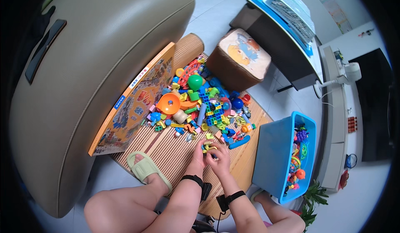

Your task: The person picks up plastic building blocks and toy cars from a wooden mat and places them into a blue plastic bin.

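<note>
My left hand point(198, 157) cups a cluster of small yellow toy pieces point(210, 147), with some darker bits among them. On the right, my right hand point(221, 160) has its fingers curled onto the same pieces, so both hands meet there. Their exact shape is partly hidden by my fingers. Just beyond my fingertips spreads a heap of mixed plastic toys on a striped bamboo mat point(165, 150). In it are an orange funnel-like bowl point(165, 105), a green ball point(195, 82), blue and green linked blocks point(215, 116) and a blue curved piece point(239, 142).
A blue plastic bin point(272, 151) of toys stands at the right. To the left, a large picture board point(137, 108) leans against a grey-brown sofa point(103, 45). A cartoon-topped stool point(240, 58) sits behind the heap. My slippered foot point(150, 172) rests at the mat's left edge.
</note>
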The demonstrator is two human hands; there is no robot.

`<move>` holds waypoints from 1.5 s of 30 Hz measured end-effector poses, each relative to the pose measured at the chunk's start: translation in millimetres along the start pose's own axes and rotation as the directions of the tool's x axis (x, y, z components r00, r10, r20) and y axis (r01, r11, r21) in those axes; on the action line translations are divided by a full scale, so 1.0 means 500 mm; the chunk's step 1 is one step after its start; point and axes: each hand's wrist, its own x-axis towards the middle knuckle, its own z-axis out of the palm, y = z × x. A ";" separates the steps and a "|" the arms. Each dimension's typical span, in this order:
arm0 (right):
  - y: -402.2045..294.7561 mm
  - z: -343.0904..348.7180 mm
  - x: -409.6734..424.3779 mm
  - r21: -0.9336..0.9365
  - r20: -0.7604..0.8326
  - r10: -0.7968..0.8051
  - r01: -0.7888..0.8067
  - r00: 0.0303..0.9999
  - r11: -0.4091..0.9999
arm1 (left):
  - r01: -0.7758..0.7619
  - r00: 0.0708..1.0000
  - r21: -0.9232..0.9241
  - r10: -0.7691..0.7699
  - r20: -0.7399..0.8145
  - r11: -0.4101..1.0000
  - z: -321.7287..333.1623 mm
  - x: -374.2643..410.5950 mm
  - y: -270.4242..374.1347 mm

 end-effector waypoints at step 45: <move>-0.045 -0.353 -0.197 0.555 0.067 0.615 0.483 0.785 -0.677 | -0.698 0.681 0.531 0.215 0.700 0.481 0.320 -0.307 -0.375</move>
